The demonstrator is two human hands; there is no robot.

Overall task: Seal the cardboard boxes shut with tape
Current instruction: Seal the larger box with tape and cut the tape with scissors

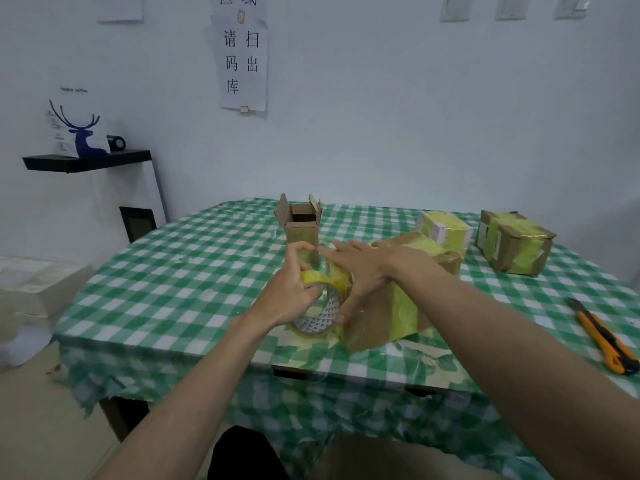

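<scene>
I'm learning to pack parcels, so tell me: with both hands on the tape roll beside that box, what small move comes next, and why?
Probably peel a length of tape free. The left hand grips the yellow tape roll, the right hand lies with straight fingers over it, and no loose strip shows yet. The brown cardboard box with a yellow band sits right beside the roll, ready for it.
</scene>
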